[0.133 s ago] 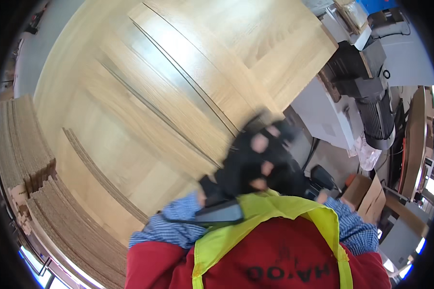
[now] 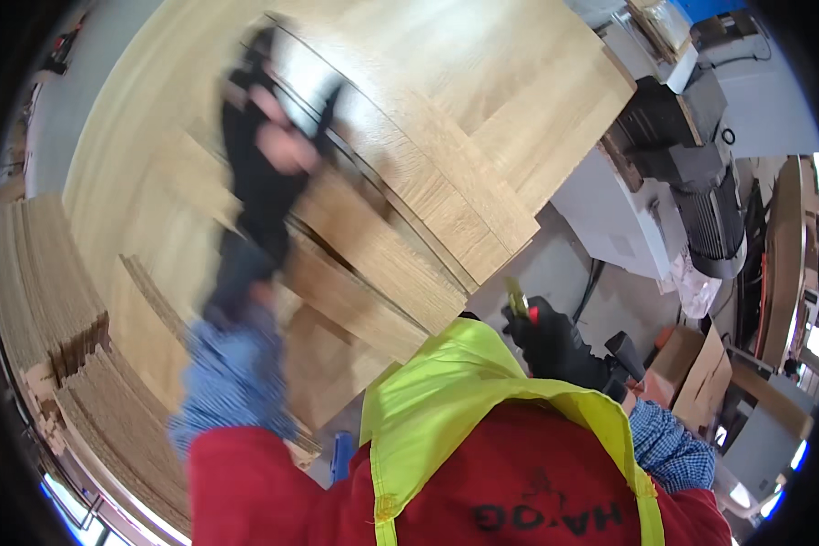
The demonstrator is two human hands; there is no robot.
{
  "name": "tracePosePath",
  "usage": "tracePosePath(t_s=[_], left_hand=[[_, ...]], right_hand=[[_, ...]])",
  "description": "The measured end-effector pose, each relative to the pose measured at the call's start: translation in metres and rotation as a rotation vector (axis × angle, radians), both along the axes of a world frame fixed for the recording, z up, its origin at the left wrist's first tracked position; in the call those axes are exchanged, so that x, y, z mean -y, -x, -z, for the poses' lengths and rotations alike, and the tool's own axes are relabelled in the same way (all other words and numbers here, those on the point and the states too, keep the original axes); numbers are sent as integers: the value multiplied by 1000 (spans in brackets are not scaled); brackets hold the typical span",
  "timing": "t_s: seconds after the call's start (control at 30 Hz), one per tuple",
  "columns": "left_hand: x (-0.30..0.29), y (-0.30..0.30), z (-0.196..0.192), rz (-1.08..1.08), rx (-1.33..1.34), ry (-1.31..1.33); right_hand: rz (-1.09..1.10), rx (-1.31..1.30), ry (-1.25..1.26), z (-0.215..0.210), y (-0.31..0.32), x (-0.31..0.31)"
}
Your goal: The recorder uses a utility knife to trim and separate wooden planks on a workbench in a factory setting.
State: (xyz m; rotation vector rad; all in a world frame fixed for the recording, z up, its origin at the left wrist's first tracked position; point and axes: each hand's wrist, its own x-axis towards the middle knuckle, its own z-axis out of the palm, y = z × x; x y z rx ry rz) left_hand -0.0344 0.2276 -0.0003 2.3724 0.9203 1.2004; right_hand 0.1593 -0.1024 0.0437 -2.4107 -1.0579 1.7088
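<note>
The left hand (image 2: 271, 150), in a blurred black fabric glove with skin showing through, reaches to the far left over long, pale wood-grain planks (image 2: 382, 250). Its fingers are spread above them; whether they touch cannot be told. The black-gloved right hand (image 2: 555, 341), right of the planks' near ends, curls its fingers around a small yellow handheld tool (image 2: 516, 296), whose end juts out beyond them.

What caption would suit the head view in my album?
A gloved left hand over wooden boards, the right hand holding a yellow object.
</note>
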Motion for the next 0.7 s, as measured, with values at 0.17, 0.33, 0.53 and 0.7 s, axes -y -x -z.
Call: tracePosePath(t_s=[0.17, 0.33, 0.53, 0.7], left_hand=[[-211, 44, -11, -186, -654, 95], [-219, 13, 1, 56, -673, 607], [-211, 60, 10, 48, -484, 635], [-190, 73, -2, 118, -321, 406]], right_hand=[[-71, -102, -887, 4, 3, -26], [-178, 108, -658, -7, 24, -52], [212, -181, -676, -8, 21, -45], [-354, 371, -762, -9, -28, -23]])
